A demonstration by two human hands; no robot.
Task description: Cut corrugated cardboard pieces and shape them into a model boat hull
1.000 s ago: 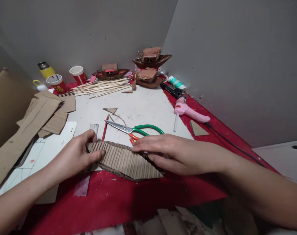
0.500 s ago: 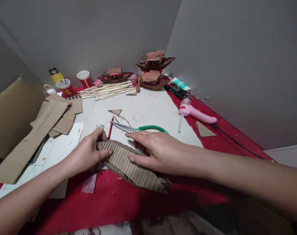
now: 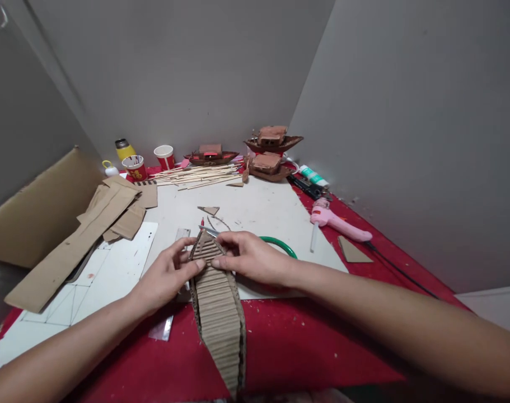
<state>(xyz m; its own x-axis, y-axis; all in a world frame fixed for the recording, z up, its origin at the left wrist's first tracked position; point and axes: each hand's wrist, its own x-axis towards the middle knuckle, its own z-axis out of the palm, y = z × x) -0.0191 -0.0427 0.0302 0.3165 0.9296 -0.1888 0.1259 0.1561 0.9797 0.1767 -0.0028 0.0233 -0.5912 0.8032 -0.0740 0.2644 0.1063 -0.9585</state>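
A boat-shaped piece of ribbed cardboard (image 3: 219, 308) is held lengthwise in front of me, one pointed end away and the other toward me. My left hand (image 3: 166, 274) grips its left edge near the far tip, thumb on top of the ribs. On the opposite edge my right hand (image 3: 250, 260) has hold of it too, thumb also on top. The fingers under the cardboard are partly hidden. Just beyond lie scissors with green handles (image 3: 280, 244), their blades mostly covered, and a red pencil (image 3: 202, 222) whose end shows. A clear ruler (image 3: 162, 327) pokes out beneath my left hand.
Cardboard strips (image 3: 78, 246) lie over a drawn sheet (image 3: 61, 305) at left. Behind are paper cups (image 3: 164, 158), thin sticks (image 3: 200, 175) and brown model boats (image 3: 269, 167). A pink glue gun (image 3: 338, 224) with a cord rests at right beside a cardboard scrap (image 3: 353, 251).
The boat-shaped cardboard has turned from slanting sideways to pointing away from me. My right hand has shifted to its far end, near my left. The view has tilted upward.
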